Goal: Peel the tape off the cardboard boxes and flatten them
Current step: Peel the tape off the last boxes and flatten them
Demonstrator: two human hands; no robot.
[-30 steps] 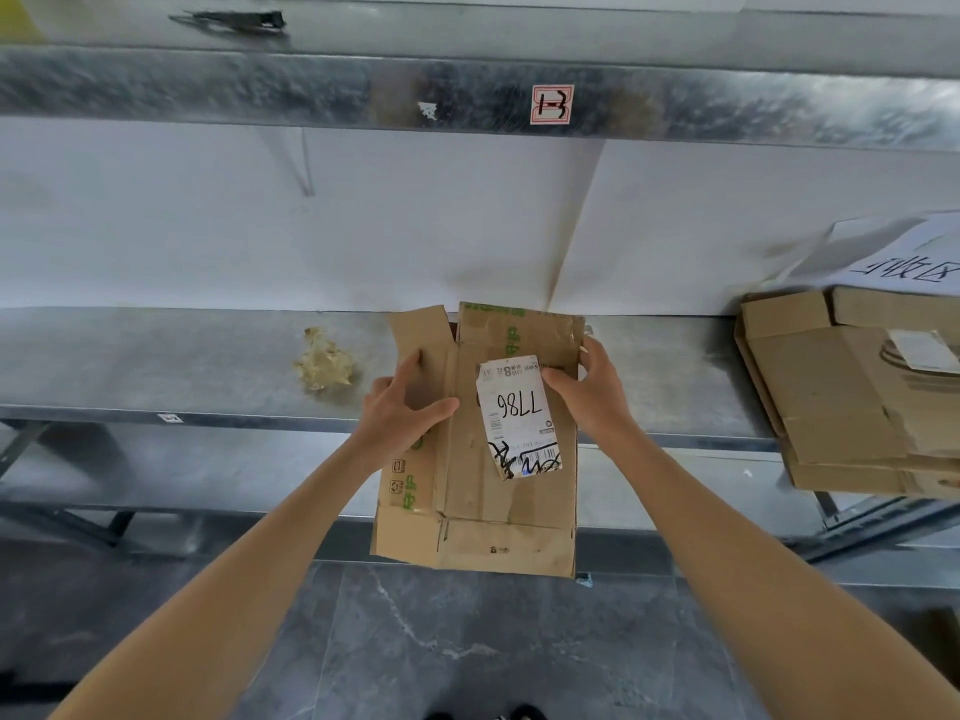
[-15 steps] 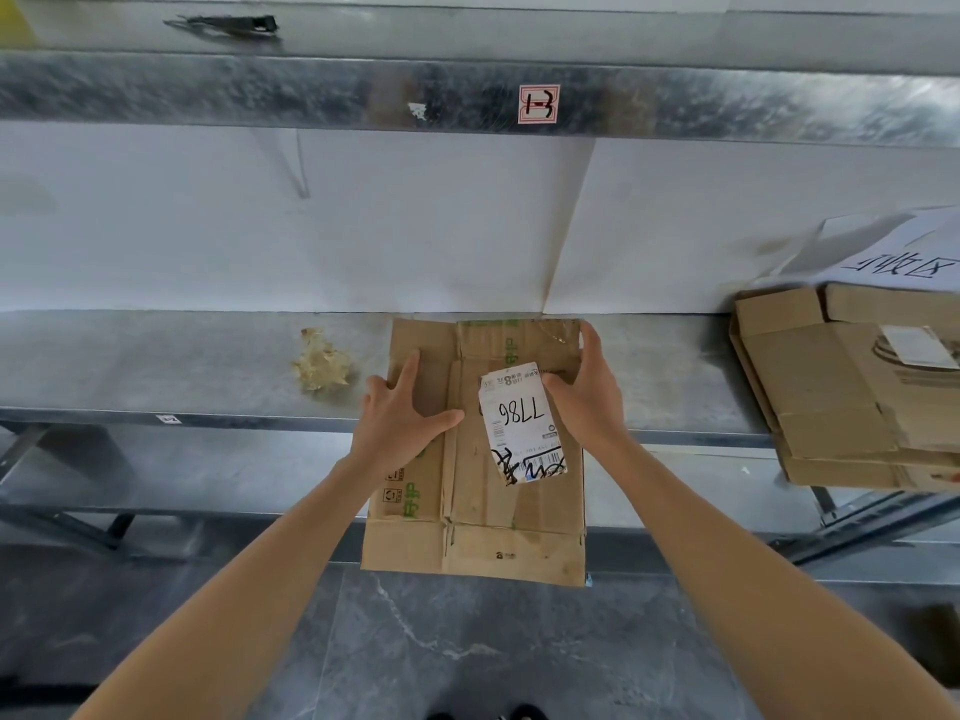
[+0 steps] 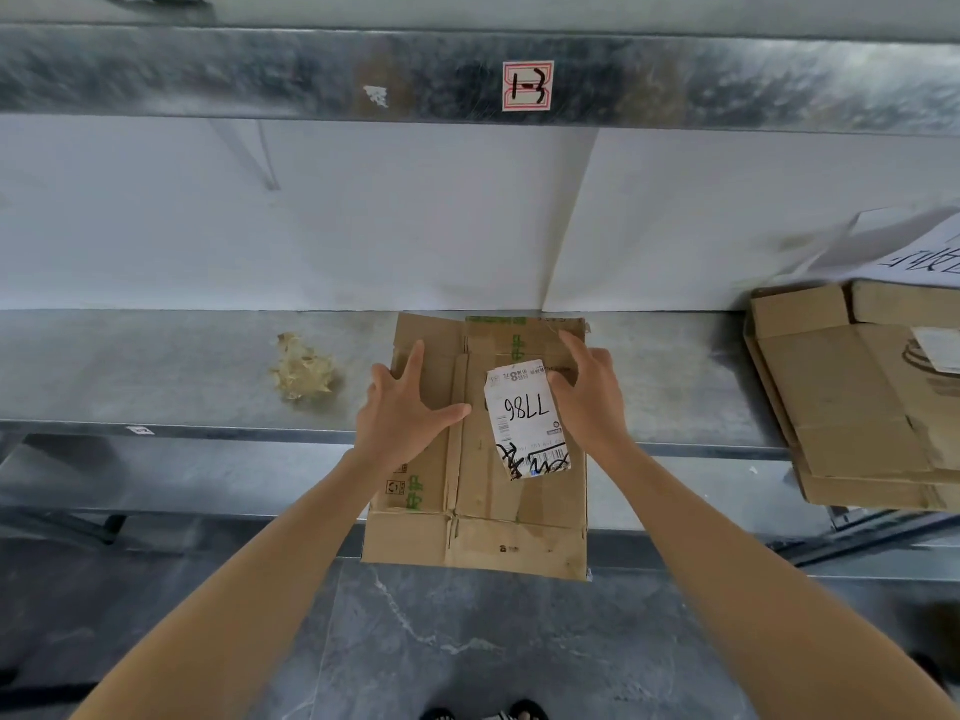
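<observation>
A flattened brown cardboard box [image 3: 483,506] lies flat on the metal shelf [image 3: 156,366], its near part hanging over the shelf's front edge. A white shipping label [image 3: 524,418] marked 7786 sticks to its top. My left hand [image 3: 405,407] presses flat on the box's left half with fingers spread. My right hand [image 3: 587,392] rests on the right half beside the label, fingers straight and slightly spread. A crumpled wad of peeled tape [image 3: 301,367] sits on the shelf to the left of the box.
A stack of flattened cardboard boxes [image 3: 862,407] lies on the shelf at the right, under a white paper sheet [image 3: 914,252]. An upper shelf beam [image 3: 260,70] with a tag 1-3 runs overhead. Grey stone floor [image 3: 467,641] lies below.
The box has gone from tilted up, held between both hands, to lying flat on the shelf. Both hands have shifted onto its top, fingers spread.
</observation>
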